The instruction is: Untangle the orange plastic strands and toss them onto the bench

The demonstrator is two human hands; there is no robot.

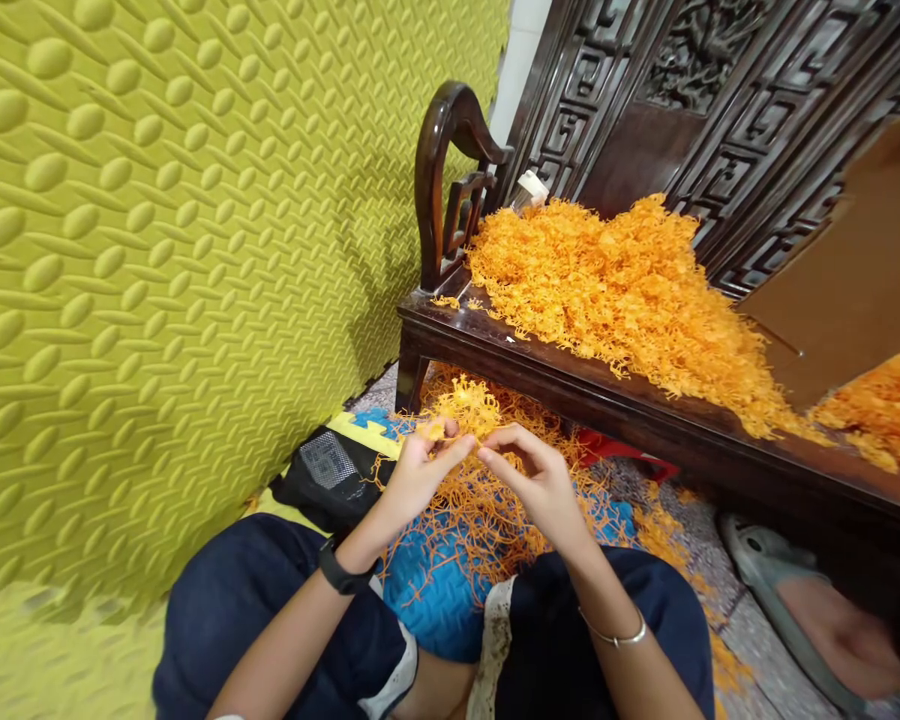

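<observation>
My left hand (426, 462) is closed in a pinch on a small orange plastic piece, with thumb and forefinger pressed together. Its tip meets the pinched fingers of my right hand (534, 478), which seem to grip the same piece; the exact hold is too small to make out. Just beyond the fingertips is a cluster of yellow-orange flower-like plastic pieces (467, 402); whether the left hand also holds it I cannot tell. Below both hands, a tangle of thin orange plastic strands (487, 525) lies over a blue foam mat (431, 575) between my legs.
A dark wooden bench (495, 345) carries a large heap of orange plastic pieces (615, 290) and a cardboard sheet (847, 260). Yellow foam matting (157, 250) covers the left wall. A black bag (326, 475) lies at left; another person's sandalled foot (825, 610) is at right.
</observation>
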